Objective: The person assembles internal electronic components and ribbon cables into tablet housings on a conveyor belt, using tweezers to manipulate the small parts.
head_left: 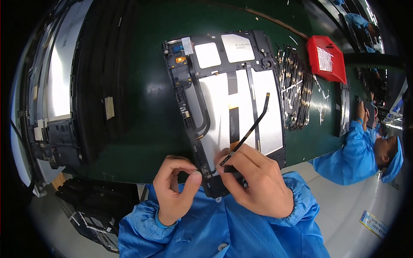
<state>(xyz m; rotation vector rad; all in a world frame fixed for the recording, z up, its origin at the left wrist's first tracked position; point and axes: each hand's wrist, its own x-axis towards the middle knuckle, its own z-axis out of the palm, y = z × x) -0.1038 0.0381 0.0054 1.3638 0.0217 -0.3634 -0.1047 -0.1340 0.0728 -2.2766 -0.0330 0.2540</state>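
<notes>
Before me on the green tabletop lies a tablet-like device chassis [219,86], black-framed with silvery plates and ribbon strips inside. My right hand [260,182] is over its near right part, thumb and fingers pinching a thin black flex cable [254,127]. The cable slants up and away over the silver plates, with a bent far end. At the chassis's near left corner is my left hand [176,187], its thumb and forefinger brought together in a pinch. Whatever those fingertips hold, if anything, is too small to make out.
Right of the chassis lie many dark flex cables [297,88] in a heap. Beyond them stands a red bin [316,53] with white strips. Black panels [101,86] are stacked at left, with more dark parts [92,206] below. Another person in blue [344,150] works at right.
</notes>
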